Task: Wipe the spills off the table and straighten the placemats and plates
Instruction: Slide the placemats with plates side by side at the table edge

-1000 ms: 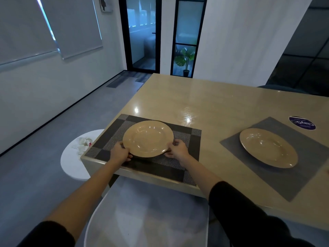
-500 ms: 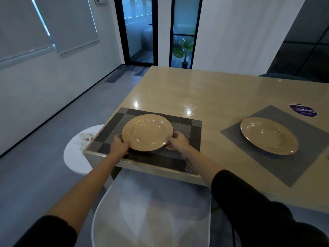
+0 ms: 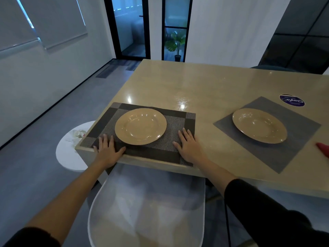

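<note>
A tan plate (image 3: 140,126) lies on a dark checkered placemat (image 3: 178,120) at the near left corner of the beige table (image 3: 204,86). My left hand (image 3: 107,149) rests flat on the mat's near left part, fingers straight, just left of the plate. My right hand (image 3: 188,146) lies flat on the mat's near right part, apart from the plate. A second tan plate (image 3: 259,125) sits on a plain grey placemat (image 3: 277,157) to the right, turned at an angle to the table edge.
A white translucent chair (image 3: 147,207) stands tucked under the table edge below my arms. A round white stool (image 3: 69,154) with crumpled tissue sits left of the table. A purple round sticker (image 3: 292,100) and a red object (image 3: 323,148) lie at the far right.
Both hands have let go of the left plate's rim and now lie flat on the checkered placemat on either side of it.
</note>
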Demonstrator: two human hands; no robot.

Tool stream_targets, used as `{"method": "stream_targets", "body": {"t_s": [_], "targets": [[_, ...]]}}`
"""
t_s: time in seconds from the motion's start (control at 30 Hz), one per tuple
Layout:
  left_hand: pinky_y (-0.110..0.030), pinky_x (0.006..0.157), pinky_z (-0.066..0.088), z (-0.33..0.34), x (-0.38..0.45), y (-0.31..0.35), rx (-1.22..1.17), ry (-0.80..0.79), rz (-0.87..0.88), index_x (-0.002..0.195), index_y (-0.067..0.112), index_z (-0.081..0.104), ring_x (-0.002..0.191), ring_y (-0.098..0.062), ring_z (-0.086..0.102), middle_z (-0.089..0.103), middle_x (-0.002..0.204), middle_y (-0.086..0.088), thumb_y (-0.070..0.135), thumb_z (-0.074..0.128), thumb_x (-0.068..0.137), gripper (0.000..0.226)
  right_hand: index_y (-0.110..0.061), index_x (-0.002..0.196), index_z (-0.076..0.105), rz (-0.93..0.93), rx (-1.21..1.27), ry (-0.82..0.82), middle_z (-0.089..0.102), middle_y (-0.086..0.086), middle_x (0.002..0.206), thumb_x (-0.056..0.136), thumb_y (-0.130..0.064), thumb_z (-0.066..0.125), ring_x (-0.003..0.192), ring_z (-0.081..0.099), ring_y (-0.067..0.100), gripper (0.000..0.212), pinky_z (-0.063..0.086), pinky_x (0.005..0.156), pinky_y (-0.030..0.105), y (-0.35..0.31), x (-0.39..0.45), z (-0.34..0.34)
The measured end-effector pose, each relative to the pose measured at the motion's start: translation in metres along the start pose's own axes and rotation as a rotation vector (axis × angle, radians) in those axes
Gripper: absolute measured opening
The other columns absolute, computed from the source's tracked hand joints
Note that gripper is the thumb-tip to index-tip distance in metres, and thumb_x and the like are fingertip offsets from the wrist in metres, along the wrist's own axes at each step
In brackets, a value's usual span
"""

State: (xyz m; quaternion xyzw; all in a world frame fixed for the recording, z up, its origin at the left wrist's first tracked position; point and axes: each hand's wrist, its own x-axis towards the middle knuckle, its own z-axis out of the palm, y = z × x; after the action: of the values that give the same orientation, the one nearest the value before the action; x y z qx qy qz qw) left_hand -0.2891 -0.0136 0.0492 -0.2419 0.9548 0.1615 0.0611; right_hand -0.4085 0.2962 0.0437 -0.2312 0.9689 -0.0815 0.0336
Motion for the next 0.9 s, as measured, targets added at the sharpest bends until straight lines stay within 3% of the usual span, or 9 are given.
{"method": "stream_targets", "body": {"t_s": [0.13, 0.27, 0.57, 0.73, 0.8, 0.9], "targets": [[-0.054, 0.117, -0.003, -0.001, -0.004, 0.016, 0.025, -0.01, 0.034, 0.153, 0.015, 0.0, 0.147, -0.031, -0.016, -0.015, 0.16, -0.013, 0.064, 0.035, 0.091, 0.087, -0.017, 0.152, 0.003, 0.001, -0.018, -0.014, 0.0, 0.006, 0.161, 0.092, -0.06, 0.007, 0.148, -0.002, 0.022, 0.074, 0.003, 0.121, 0.038, 0.014, -0.003, -0.005], [-0.053, 0.118, -0.002, 0.003, -0.01, 0.036, 0.031, -0.037, 0.025, 0.153, 0.014, -0.001, 0.147, -0.032, -0.016, -0.015, 0.16, -0.014, 0.065, 0.034, 0.09, 0.088, -0.016, 0.152, 0.003, -0.013, 0.001, -0.025, 0.0, 0.007, 0.161, 0.074, -0.07, -0.009, 0.148, -0.001, 0.022, 0.095, 0.003, 0.119, 0.036, 0.033, -0.005, -0.012], [-0.052, 0.118, -0.001, 0.013, -0.02, 0.051, 0.047, -0.01, 0.027, 0.153, 0.016, -0.003, 0.148, -0.031, -0.014, -0.015, 0.16, -0.013, 0.068, 0.028, 0.089, 0.089, -0.017, 0.152, 0.002, -0.015, 0.013, -0.025, 0.0, 0.006, 0.161, 0.073, -0.071, -0.009, 0.148, -0.001, 0.021, 0.096, 0.003, 0.119, 0.036, 0.05, -0.012, -0.015], [-0.052, 0.118, -0.001, 0.013, -0.02, 0.05, 0.05, -0.012, 0.022, 0.153, 0.016, -0.003, 0.148, -0.031, -0.014, -0.014, 0.16, -0.013, 0.069, 0.029, 0.089, 0.089, -0.017, 0.152, 0.004, -0.014, 0.007, -0.025, 0.001, 0.007, 0.161, 0.089, -0.063, 0.007, 0.148, -0.001, 0.022, 0.078, 0.003, 0.12, 0.037, 0.051, -0.011, -0.012], [-0.052, 0.118, -0.002, 0.013, -0.018, 0.05, 0.033, -0.019, 0.02, 0.153, 0.016, -0.001, 0.148, -0.031, -0.014, -0.013, 0.16, -0.013, 0.067, 0.032, 0.089, 0.089, -0.016, 0.152, 0.004, -0.013, 0.007, -0.023, 0.001, 0.008, 0.161, 0.094, -0.059, 0.013, 0.148, -0.001, 0.023, 0.073, 0.003, 0.12, 0.037, 0.051, -0.011, -0.012], [-0.055, 0.116, -0.004, 0.009, -0.013, 0.053, -0.098, -0.041, -0.014, 0.153, 0.012, 0.005, 0.148, -0.031, -0.013, -0.009, 0.161, -0.013, 0.054, 0.047, 0.092, 0.085, -0.016, 0.152, 0.007, -0.007, 0.037, -0.043, 0.002, 0.007, 0.161, 0.086, -0.066, 0.004, 0.148, 0.0, 0.022, 0.082, 0.004, 0.119, 0.038, 0.051, -0.011, -0.017]]}}
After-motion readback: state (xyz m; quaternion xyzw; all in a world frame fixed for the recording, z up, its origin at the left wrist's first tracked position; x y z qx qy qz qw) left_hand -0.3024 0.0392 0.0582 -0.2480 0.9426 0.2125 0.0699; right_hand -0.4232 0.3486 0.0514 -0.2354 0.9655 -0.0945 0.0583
